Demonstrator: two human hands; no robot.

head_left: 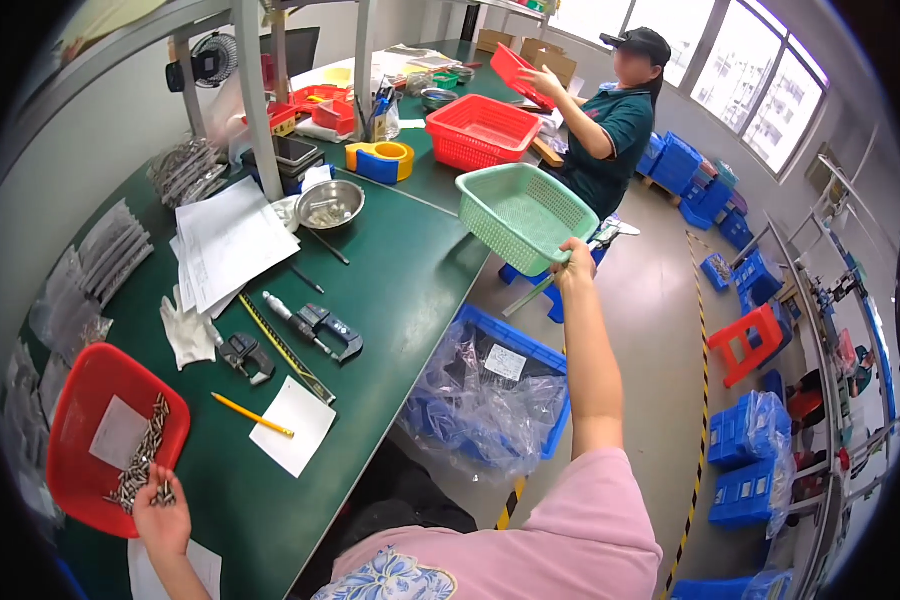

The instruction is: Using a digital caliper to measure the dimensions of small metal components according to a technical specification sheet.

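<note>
My right hand (574,264) grips the near rim of an empty light green plastic basket (515,210), with the arm stretched out past the table's edge. The basket hangs in the air, tilted so its inside shows. At the lower left, my left hand (162,512) is palm up over the near edge of a red plastic tray (70,440), its fingers curled around a few small metal pins (165,492). More loose metal pins (150,440) lie heaped in the tray beside a white paper slip (117,432).
On the green table (410,265) lie micrometers (320,325), a tape measure (285,350), a pencil (253,414), papers (230,240) and a metal bowl (330,205). A red basket (482,130) stands farther back. A co-worker (620,130) handles another red basket. Below sits a blue crate (560,385).
</note>
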